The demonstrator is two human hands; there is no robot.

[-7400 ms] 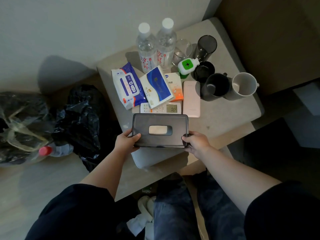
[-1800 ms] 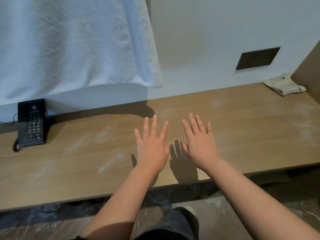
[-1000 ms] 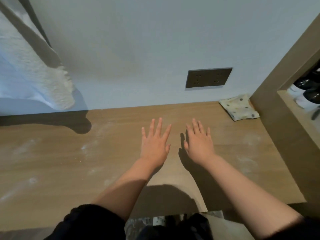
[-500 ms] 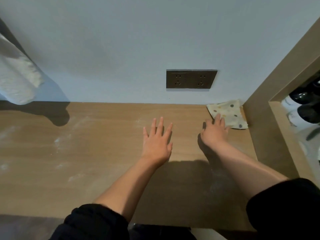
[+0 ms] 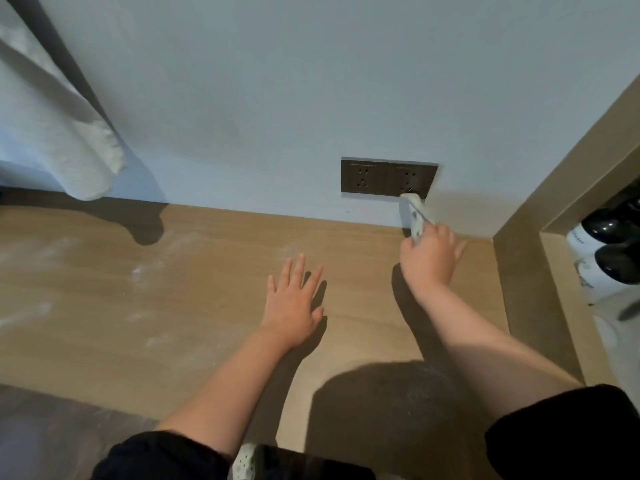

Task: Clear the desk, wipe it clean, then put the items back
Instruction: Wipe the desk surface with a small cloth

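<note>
The right hand [image 5: 429, 254] hides most of the blurred cloth [image 5: 415, 216]; the towel [image 5: 69, 140] runs off-frame.

A pale spotted cloth [image 5: 414, 216] stands bunched above the back right corner of the wooden worktop [image 5: 207, 306], pinched in the right hand [image 5: 429, 259]. Whitish dust streaks the worktop's left side.

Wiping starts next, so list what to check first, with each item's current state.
1. Grip on cloth by right hand: ok.
2. Free left hand, fingers spread, holding nothing: ok.
3. Dust-free desk: not ok, pale smears on its left part.
4. Gap between cloth and wall socket: cannot tell, the cloth's tip overlaps it in this view.
5. Dampness of cloth: cannot tell.
</note>
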